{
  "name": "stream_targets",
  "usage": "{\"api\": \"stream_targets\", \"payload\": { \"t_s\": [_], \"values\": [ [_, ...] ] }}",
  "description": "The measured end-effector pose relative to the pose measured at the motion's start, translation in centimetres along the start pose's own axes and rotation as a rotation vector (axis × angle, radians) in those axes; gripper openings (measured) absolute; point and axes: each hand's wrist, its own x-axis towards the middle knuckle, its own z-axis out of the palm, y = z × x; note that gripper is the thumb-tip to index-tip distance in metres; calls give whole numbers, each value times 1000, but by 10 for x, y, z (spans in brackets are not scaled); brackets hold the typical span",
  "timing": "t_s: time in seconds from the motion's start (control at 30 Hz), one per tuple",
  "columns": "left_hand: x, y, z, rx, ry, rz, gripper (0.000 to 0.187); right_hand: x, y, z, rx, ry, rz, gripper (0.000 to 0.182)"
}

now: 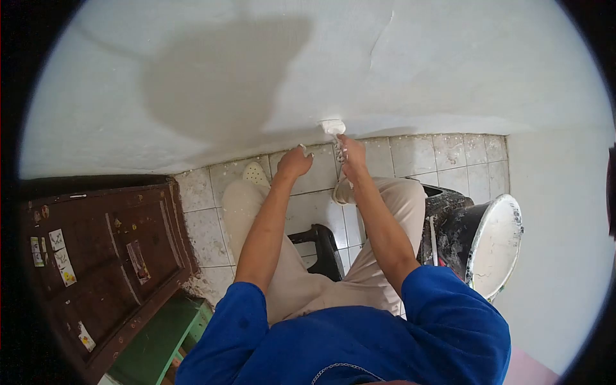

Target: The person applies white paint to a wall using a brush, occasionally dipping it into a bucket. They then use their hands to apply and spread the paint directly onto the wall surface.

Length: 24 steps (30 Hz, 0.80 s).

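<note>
My right hand is closed round the handle of a white-coated paintbrush. Its head touches the foot of the pale wall, just above the floor tiles. To the left of it, my left hand is held near the wall's base with its fingers curled in. White smears show at its fingertips, and the inside of the hand is hidden. By my right knee, an open black bucket of white paint has a crusted white rim.
A black plastic stool is between my legs on the tiled floor. On the left are a brown wooden door panel with stickers and a green shelf. A dark, paint-spattered support adjoins the bucket.
</note>
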Motion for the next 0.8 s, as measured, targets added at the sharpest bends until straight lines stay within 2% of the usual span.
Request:
{"api": "stream_targets", "payload": {
  "t_s": [0.07,0.17,0.27,0.37,0.5,0.67,0.8],
  "values": [
    [-2,-2,3,14,-1,5,54,-19,-16,-9,-13,-63,-45,23],
    [-3,-8,5,21,21,4,53,-51,-43,-16,-36,-36,-17,26],
    [-6,-7,3,11,6,-4,53,-88,-67,-12,-149,87,101,15],
    [1,-2,2,35,-34,-18,53,-41,0,-40,28,27,90,17],
    [2,1,3,7,-48,-34,53,10,67,-42,-102,107,136,17],
    [6,3,11,-1,-14,-19,53,52,101,-30,-149,115,262,16],
    [10,7,16,17,-13,-2,55,91,136,-24,-36,121,288,16]
  ]
}}
